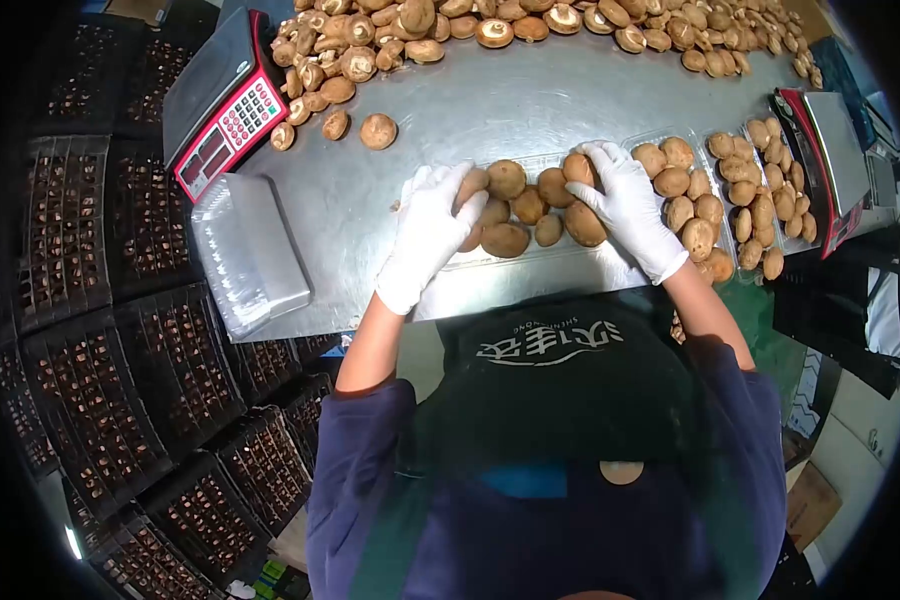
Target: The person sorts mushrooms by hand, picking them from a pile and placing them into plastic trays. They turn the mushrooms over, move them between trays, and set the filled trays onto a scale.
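A clear plastic tray point(542, 161) full of brown shiitake mushrooms point(506, 239) lies on the metal table in front of me, caps facing up. At its left end my left hand point(428, 228), in a white glove, has thumb and fingers curved round a mushroom point(473, 184). My right hand point(632, 208), gloved likewise, is at the right end, its thumb and fingers closed about another mushroom point(579, 171). The palms and some fingertips are hidden from above.
Filled trays of mushrooms point(698, 238) stand to the right, beside a red scale point(832, 150). Another scale point(232, 125) and stacked clear trays point(250, 255) are at left. A mushroom heap point(360, 62) lines the table's point(480, 105) far side. Black crates point(95, 400) fill the left floor.
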Available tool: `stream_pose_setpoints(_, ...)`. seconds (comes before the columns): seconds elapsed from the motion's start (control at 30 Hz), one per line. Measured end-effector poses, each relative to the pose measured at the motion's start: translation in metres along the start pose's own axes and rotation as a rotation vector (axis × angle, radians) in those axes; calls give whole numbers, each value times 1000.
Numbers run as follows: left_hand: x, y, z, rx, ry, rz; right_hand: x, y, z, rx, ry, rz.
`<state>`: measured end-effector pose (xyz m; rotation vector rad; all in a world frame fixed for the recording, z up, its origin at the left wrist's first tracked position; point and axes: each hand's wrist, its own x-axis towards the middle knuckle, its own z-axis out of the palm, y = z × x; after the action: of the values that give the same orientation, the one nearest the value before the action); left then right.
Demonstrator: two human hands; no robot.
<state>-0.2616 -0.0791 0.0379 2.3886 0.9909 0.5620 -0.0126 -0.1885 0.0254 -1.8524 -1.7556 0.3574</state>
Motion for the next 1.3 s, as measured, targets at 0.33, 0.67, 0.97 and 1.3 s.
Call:
stream_pose_setpoints(0.33,-4,10,7,274,66,-96,6,7,6,-54,-67,51)
stream_pose_setpoints(0.67,-29,-3,-28,-133,14,-250,-1,7,-26,42,100,100)
stream_pose_setpoints(0.97,-82,-33,-8,-255,41,-571,-10,19,-34,208,-73,313)
stream_pose_setpoints(1.3,17,-71,-22,334,355,-214,30,18,-49,234,75,324)
